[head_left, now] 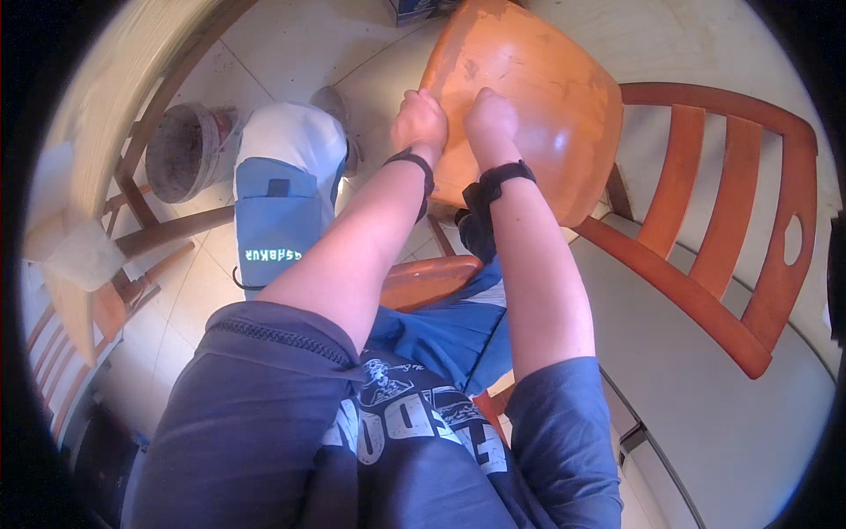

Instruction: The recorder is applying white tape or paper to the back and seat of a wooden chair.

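Observation:
An orange wooden chair seat (546, 132), with scuffs along its surface, is tilted in front of me. My left hand (419, 123) is closed around the seat's left edge. My right hand (490, 122) is curled into a fist against the seat, right of my left hand; anything inside it is hidden. Both wrists wear black straps. A blue and white padded thing (278, 212), perhaps my bent leg, is left of my left forearm. Another orange wooden piece (423, 275) shows between my forearms, over blue fabric.
A slatted chair back (740, 212) stands at the right, by a grey panel (705, 406). A dirty bucket (176, 150) sits on the tiled floor (176, 317) at upper left. A light wooden table edge (88, 141) and another slatted chair (62, 370) line the left side.

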A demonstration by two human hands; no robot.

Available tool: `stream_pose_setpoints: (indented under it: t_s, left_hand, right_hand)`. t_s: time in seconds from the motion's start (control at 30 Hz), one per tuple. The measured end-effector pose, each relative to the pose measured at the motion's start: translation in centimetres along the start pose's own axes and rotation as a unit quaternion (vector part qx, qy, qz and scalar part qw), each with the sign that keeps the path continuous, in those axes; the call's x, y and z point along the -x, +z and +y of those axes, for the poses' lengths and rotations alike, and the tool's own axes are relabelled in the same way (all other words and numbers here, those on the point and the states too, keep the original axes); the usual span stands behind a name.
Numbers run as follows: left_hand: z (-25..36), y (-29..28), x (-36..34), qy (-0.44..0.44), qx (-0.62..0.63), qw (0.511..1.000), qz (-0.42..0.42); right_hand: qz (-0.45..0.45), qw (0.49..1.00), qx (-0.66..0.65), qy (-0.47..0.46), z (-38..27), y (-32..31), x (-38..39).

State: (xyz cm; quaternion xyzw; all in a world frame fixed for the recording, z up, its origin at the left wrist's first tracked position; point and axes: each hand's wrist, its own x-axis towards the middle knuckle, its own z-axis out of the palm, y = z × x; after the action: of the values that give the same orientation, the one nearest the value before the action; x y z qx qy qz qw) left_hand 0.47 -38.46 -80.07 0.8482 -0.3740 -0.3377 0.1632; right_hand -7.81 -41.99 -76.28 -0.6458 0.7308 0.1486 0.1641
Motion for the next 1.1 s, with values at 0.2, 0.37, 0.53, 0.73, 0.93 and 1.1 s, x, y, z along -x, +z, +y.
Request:
stream_pose_setpoints:
  t_s: [0.2,0.37,0.53,0.73,0.93,1.1]
  left_hand:
    - [0.06,0.08,-0.03,-0.005,-0.009,1.0,0.004]
    - [0.1,0.04,-0.02,0.003,-0.009,1.0,0.003]
    - [0.13,-0.06,-0.03,0.004,-0.013,1.0,0.003]
    - [0.17,-0.13,0.03,0.001,-0.006,1.0,0.003]
    - [0.27,-0.19,0.09,-0.001,-0.011,1.0,0.003]
    - [0.38,-0.28,0.12,-0.004,-0.01,1.0,0.003]
  right_hand:
    - [-0.003,1.0,-0.009,0.006,0.04,0.08,-0.14]
    - [-0.019,0.998,-0.054,0.008,0.13,-0.2,0.0]
    - [-0.018,0.998,-0.055,0.008,0.06,-0.33,0.14]
    - [-0.006,0.999,-0.03,0.013,0.0,-0.04,0.01]
    - [0.007,1.0,-0.029,0.006,0.03,-0.02,0.02]
    - [0.011,0.999,-0.034,0.008,0.01,-0.14,0.04]
